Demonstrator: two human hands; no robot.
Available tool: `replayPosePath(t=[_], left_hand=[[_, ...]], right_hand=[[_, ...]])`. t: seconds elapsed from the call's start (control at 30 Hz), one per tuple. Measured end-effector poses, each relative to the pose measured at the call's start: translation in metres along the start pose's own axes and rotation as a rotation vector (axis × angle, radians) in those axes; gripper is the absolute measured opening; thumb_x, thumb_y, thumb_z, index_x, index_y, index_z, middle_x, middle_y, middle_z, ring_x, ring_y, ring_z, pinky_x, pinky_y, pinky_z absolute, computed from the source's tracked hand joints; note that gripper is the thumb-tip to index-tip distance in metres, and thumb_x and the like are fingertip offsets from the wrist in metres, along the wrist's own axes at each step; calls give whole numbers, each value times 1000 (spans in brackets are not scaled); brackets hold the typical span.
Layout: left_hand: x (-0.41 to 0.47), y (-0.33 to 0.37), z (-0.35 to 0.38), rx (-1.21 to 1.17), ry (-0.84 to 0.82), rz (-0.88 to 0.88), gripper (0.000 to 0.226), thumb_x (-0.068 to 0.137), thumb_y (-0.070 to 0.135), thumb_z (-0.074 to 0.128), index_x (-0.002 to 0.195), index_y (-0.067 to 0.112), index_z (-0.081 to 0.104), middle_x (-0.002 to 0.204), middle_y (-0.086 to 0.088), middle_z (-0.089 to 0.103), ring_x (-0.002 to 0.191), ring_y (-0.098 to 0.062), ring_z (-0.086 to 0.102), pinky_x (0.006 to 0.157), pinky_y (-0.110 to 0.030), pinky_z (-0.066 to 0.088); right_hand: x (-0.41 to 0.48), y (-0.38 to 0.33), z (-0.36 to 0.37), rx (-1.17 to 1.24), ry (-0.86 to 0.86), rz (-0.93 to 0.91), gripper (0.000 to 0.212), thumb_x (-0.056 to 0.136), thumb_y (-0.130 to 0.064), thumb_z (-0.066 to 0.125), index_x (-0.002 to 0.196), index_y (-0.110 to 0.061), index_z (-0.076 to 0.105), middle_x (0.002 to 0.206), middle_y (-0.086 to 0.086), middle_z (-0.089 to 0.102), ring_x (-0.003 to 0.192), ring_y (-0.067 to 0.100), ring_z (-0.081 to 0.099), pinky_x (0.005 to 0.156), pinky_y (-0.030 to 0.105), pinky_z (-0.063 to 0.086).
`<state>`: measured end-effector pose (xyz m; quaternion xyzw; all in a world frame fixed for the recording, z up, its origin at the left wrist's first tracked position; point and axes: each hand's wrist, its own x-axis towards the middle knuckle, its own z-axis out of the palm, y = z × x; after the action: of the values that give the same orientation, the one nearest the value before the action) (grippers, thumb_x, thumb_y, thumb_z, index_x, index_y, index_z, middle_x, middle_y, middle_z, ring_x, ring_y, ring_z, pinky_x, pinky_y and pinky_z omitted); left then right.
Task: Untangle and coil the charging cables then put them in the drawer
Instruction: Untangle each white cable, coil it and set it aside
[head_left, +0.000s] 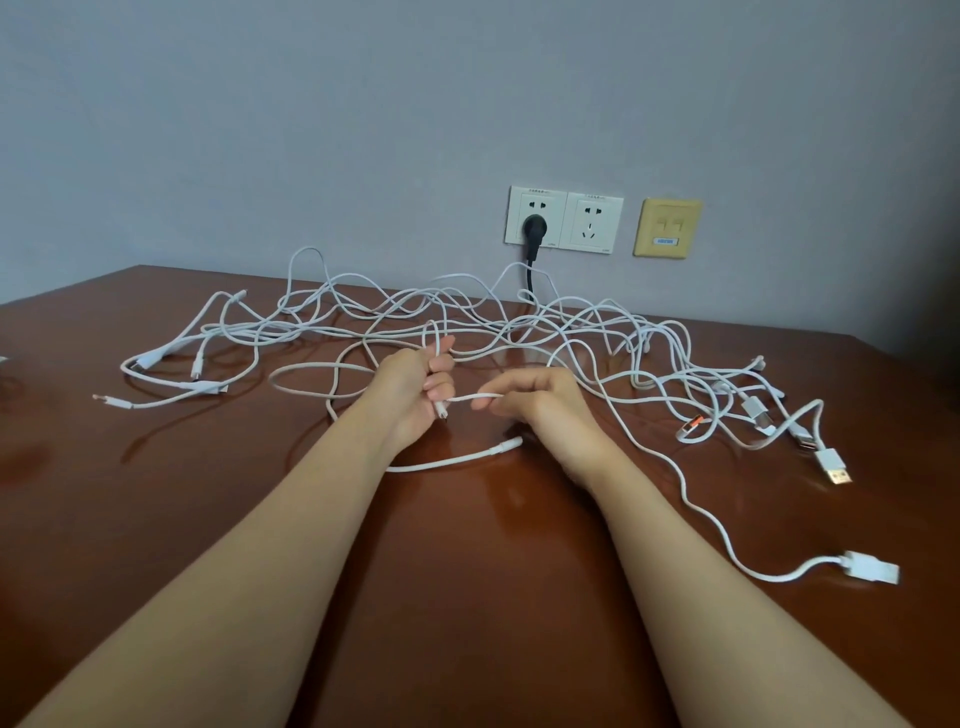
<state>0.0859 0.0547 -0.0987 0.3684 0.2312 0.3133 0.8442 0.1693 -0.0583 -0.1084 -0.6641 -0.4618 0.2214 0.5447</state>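
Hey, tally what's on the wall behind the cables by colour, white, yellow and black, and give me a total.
White sockets: 2
Yellow plate: 1
Black plug: 1
Total: 4

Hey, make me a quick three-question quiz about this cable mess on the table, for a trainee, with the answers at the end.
1. True or false: the black plug lies unplugged on the table.
2. What runs between the left hand and the right hand? A: a white cable; B: a black cord; C: nothing.
3. Fill in: the yellowish wall plate is to the ___ of the two white sockets.
Key: 1 false, it sits in the left socket. 2 A. 3 right.
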Motion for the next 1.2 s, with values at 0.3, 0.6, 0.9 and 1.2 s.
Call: replayPosePath(t=[0.3, 0.6, 0.9, 1.2], left_hand=[[-3, -3, 3, 63, -19, 43, 25, 102, 3, 22, 107, 0, 47, 61, -2, 33, 42, -6, 34, 35, -11, 34], [-7, -9, 14, 166, -81, 149, 33, 102, 4, 25, 125, -8, 45, 76, -8, 52, 70, -16, 59, 83, -33, 46], [-7, -13, 16, 214, -21, 108, 34, 103, 6, 22, 131, -8, 36, 78, -12, 55, 116, -38, 53, 80, -35, 49], [5, -6, 13, -61, 125, 121, 35, 98, -2, 15, 77, 8, 41, 43, 1, 37, 26, -5, 33, 38, -14, 39]], right_hand=[[2, 2, 0, -71, 48, 11, 24, 86, -12, 64, 66, -23, 70, 53, -19, 62, 55, -9, 52, 69, 17, 39], [11, 9, 3, -260, 352, 8, 18, 86, -18, 60, 69, -23, 64, 68, -7, 59, 74, 11, 54, 68, 22, 38], [10, 11, 4, -485, 327, -39, 16, 87, -25, 56, 72, -24, 61, 66, -4, 57, 80, 21, 57, 68, 27, 41], [7, 7, 6, -556, 212, -14, 24, 86, -37, 57, 67, -25, 63, 73, -8, 63, 85, 18, 58, 73, 26, 39]])
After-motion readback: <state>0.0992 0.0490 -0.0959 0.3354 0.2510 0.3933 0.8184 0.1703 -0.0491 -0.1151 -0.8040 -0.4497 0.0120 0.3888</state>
